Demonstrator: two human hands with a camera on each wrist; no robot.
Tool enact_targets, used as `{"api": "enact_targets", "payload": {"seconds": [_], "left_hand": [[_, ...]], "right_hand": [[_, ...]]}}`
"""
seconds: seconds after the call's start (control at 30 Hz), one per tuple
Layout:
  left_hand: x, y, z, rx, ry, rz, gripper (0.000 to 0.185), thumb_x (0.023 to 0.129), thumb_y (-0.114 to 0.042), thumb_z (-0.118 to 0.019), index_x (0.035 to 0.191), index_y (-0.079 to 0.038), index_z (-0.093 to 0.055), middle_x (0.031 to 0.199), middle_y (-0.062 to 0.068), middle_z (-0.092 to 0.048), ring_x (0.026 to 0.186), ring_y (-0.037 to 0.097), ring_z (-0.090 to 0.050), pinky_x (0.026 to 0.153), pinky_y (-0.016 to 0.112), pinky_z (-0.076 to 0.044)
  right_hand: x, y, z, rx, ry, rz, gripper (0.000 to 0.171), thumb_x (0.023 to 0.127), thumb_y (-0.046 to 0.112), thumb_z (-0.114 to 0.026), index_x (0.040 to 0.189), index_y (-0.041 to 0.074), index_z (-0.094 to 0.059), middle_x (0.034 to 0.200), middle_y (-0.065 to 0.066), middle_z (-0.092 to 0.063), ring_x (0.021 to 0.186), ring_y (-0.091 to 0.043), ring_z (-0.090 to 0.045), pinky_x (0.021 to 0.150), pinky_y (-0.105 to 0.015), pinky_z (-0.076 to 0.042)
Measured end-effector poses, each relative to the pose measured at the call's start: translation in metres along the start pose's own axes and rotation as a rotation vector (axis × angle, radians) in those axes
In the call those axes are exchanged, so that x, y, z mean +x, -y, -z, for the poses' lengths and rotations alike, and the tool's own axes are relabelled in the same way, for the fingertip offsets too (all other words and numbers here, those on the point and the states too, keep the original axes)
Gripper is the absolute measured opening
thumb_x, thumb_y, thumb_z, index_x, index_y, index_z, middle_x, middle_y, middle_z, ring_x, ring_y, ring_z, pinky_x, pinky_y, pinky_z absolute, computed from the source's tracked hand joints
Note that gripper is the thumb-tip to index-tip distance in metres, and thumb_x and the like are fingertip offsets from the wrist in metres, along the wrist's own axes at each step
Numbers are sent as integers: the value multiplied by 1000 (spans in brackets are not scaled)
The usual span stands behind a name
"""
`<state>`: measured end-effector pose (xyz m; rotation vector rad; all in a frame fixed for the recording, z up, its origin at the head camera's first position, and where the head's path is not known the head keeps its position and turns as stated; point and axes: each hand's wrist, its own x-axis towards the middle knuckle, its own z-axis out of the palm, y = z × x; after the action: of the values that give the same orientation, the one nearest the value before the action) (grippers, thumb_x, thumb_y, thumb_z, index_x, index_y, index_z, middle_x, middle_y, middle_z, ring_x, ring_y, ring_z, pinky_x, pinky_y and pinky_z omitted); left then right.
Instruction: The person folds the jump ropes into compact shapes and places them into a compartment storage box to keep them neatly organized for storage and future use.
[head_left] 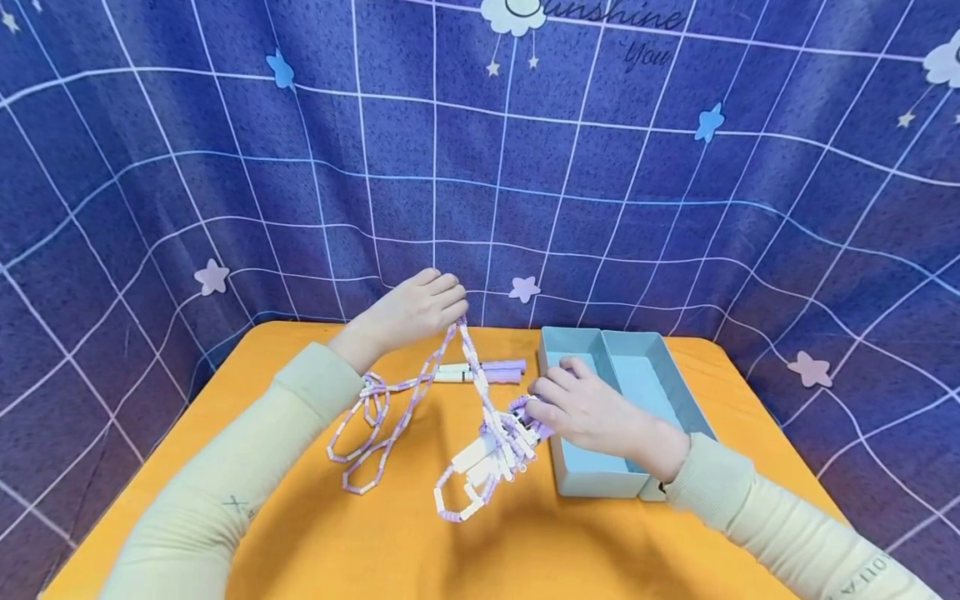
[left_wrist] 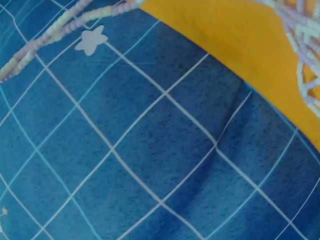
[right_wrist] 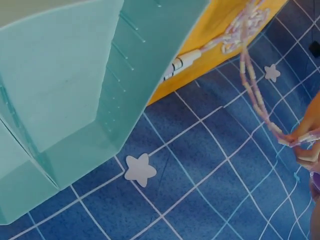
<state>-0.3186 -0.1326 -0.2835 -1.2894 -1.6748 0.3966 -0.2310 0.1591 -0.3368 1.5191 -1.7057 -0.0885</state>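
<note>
My left hand [head_left: 422, 305] is raised above the back of the table and pinches a purple-and-white beaded jump rope [head_left: 486, 392]. Strands fall from its fingers in two directions, one toward a loose coil at left. Lower down, my right hand [head_left: 581, 406] grips the purple ends of the white rope handles [head_left: 471, 454], with bunched beads wrapped around them. A beaded loop hangs below the handles. Another pair of white-and-purple handles [head_left: 501, 372] lies on the table behind the strands. In the left wrist view, beaded strands [left_wrist: 60, 27] cross the top left corner; the hand is out of sight.
A pale blue box [head_left: 600, 483] with two compartments stands at the right, close beside my right hand. An orange cloth [head_left: 360, 550] covers the table. Behind it hangs a blue gridded curtain [head_left: 465, 208] with stars.
</note>
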Motion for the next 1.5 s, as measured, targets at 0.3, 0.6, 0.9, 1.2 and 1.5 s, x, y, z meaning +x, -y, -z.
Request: {"api": "enact_targets", "payload": {"seconds": [0.3,0.6,0.9,1.2,1.5], "left_hand": [[-10,-2,-8,8,116,80,10,89,-13,-53,88,-6,-60,91,6,-61,88,24,-51,77,33,-39],[-23,-10,-20,-5,168,116,13,91,-10,-46,89,-5,-58,90,6,-58,88,24,-50,76,33,-38],[-32,-32,-32,-45,190,141,13,87,-14,-48,87,-7,-59,85,4,-56,86,24,-50,74,32,-38],[-34,-59,-36,-67,292,174,9,88,-10,-53,91,-9,-61,90,3,-57,88,23,-48,75,32,-37],[-34,-84,-39,-94,290,215,14,87,-15,-50,91,-8,-62,90,3,-60,87,22,-49,72,32,-37]], "right_hand": [[4,2,9,4,56,-43,20,102,16,-31,91,13,-49,91,0,-54,78,-19,-48,79,-41,-38],[14,2,20,30,-5,-100,24,98,9,-32,82,11,-51,90,-2,-57,80,-20,-52,80,-42,-40],[18,-2,25,102,-144,-196,22,100,16,-35,80,9,-42,84,-7,-58,77,-23,-55,77,-42,-39],[16,-7,20,76,-298,-243,12,98,13,-40,98,3,-34,86,-14,-54,76,-28,-53,69,-43,-37],[14,-13,14,56,-331,-482,23,98,19,-40,105,-2,-33,81,-13,-44,66,-27,-42,60,-39,-31]]}}
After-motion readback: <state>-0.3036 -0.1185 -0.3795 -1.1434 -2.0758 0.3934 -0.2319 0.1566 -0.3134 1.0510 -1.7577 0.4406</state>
